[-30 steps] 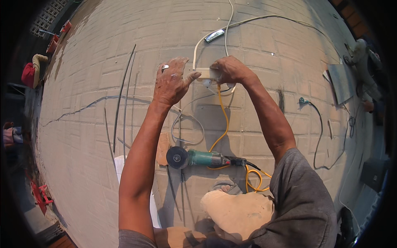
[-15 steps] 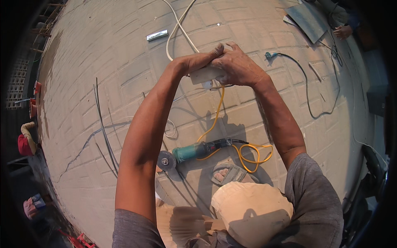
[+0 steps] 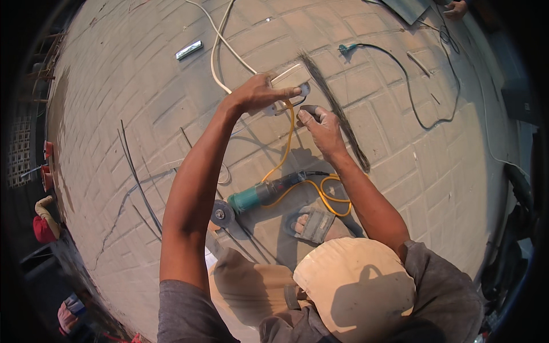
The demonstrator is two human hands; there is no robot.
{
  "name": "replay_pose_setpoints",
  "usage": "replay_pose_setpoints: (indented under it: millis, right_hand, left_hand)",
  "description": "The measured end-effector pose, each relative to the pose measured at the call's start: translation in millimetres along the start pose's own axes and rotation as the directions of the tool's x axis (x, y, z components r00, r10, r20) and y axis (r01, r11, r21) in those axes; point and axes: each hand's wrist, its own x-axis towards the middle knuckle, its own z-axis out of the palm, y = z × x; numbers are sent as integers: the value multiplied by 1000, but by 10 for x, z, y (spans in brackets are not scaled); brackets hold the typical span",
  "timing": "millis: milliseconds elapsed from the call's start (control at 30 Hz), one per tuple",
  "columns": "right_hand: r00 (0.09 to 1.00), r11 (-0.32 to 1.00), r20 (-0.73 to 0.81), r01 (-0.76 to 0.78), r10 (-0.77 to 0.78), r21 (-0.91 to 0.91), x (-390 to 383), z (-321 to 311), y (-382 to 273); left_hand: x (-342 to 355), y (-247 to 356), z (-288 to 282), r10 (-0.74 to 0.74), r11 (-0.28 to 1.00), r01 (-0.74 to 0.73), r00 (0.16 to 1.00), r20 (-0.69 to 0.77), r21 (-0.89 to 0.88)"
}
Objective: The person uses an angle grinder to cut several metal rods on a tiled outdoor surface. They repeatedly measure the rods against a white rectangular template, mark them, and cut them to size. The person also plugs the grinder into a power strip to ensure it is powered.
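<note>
Pale rectangular socket block [image 3: 287, 78] with a white cable lies on the grey brick paving [image 3: 400, 188], directly ahead of the person, under the left hand. Left hand [image 3: 260, 94] rests on the block's near edge, fingers extended and pressing against its round white end; nothing is closed in the palm as far as can be seen. Right hand [image 3: 321, 127] sits just beside and below the block, fingers curled around a small dark plug [image 3: 309, 110]; grip narrow, thumb on top. Yellow flexible cord [image 3: 284, 154] runs from the area between the hands down to a teal-bodied angle grinder [image 3: 257, 196] lying on the paving near the person's sandalled foot [image 3: 311, 223]; the cord loops in coils beside the foot. Grinder's disc end points to the person's left. White cable [image 3: 216, 54] curves away from the block toward the upper edge. A bundle of thin dark rods [image 3: 337, 111] lies diagonally just right of the right hand. A black cable with a blue-green plug [image 3: 349, 48] lies well apart, upper right. A small shiny metal bar [image 3: 189, 50] lies upper left.
</note>
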Motion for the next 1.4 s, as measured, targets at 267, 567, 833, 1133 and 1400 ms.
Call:
replay_pose_setpoints:
  millis: [267,567,833,1133,1400]
  right_hand:
    - [996,934,31,90,-84,-345,68,273,-280]
    - [910,622,71,335,-409,-707,229,439,-91]
    - [840,530,132,444,-526,-722,296,567,-102]
    - [807,511,274,554,-523,-658,400,620,-135]
    - [837,661,244,538,-489,-523,476,651,-114]
  left_hand:
    - [-135,-17,67,-15,999,19,991,-131,30]
    - [-96,-201,287,-202,979,198,903,-379,-51]
    - [-230,-124,204,-218,974,179,898,-382,-136]
    - [-263,-306,242,-163,985,171,827,-538,-36]
    - [-274,-614,250,-103,995,83,821,-561,-61]
